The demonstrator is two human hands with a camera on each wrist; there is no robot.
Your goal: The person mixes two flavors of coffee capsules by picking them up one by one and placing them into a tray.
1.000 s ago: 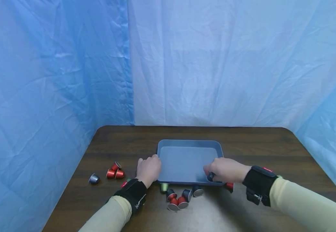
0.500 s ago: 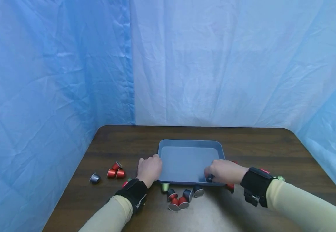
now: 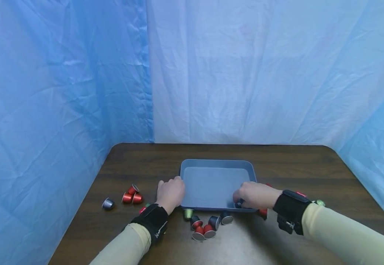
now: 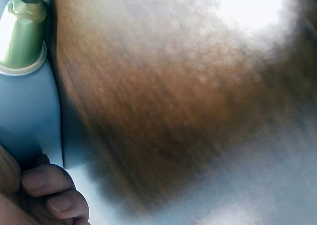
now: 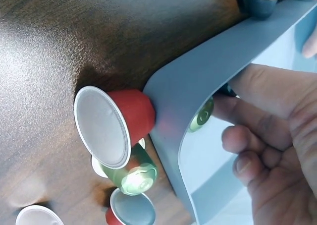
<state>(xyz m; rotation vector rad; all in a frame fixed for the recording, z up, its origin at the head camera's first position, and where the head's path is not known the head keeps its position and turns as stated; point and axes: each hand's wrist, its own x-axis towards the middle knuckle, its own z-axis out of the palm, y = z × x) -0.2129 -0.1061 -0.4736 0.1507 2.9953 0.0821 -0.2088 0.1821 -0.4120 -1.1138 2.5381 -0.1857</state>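
Observation:
A shallow grey-blue tray (image 3: pixel 216 163) lies on the dark wooden table (image 3: pixel 295 165). My left hand (image 3: pixel 171 192) rests at its left front corner, thumb on the rim; in the left wrist view its curled fingers (image 4: pixel 49 188) sit against the tray's outer wall (image 4: pixel 27 111). My right hand (image 3: pixel 246 197) reaches over the right front corner and pinches a dark capsule (image 3: pixel 240 202) low inside the tray. In the right wrist view the fingers (image 5: pixel 257 155) curl behind the tray rim (image 5: pixel 198 76), and the capsule is mostly hidden.
Several capsules (image 3: pixel 206 225) lie just before the tray, a green one (image 3: pixel 188 213) among them. Red ones (image 3: pixel 131 197) and a grey one (image 3: pixel 107 203) sit to the left. A red capsule (image 5: pixel 114 128) and a green capsule (image 5: pixel 134 178) lie by the right corner.
My right hand has shifted slightly left and further over the tray's corner with the capsule. The left hand has stayed where it was.

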